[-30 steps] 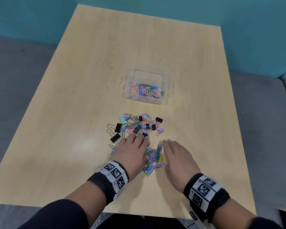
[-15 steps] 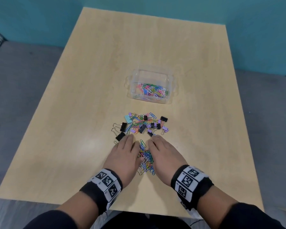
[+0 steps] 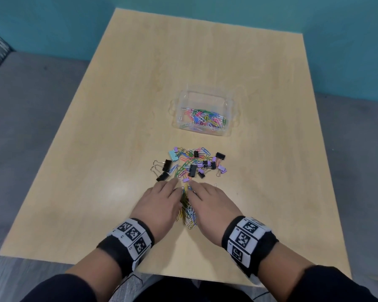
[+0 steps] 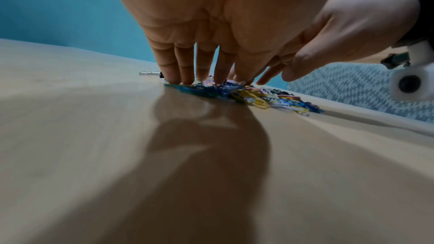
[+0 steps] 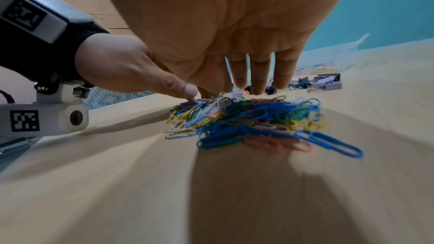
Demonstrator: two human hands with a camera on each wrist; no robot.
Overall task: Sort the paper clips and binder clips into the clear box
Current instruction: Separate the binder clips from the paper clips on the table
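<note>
A heap of coloured paper clips [image 3: 188, 211] [image 5: 246, 120] [image 4: 249, 96] lies pressed together between my two hands on the table. My left hand [image 3: 162, 203] [image 4: 202, 66] lies flat on the heap's left side, fingers straight, tips on the table. Opposite it, my right hand [image 3: 207, 203] [image 5: 246, 73] lies flat on the heap's right side, fingers straight. Just beyond the fingertips is a mixed pile [image 3: 190, 164] of black, purple and mint binder clips and more paper clips. The clear box [image 3: 229, 110] stands further back with several paper clips inside.
The wooden table [image 3: 118, 127] has bare surface to the left and right of the piles. Its near edge runs just behind my wrists. A teal wall and grey upholstered seats surround the table.
Both hands have slid toward each other, squeezing the near paper clips into a narrow heap. The gap between the hands has nearly closed.
</note>
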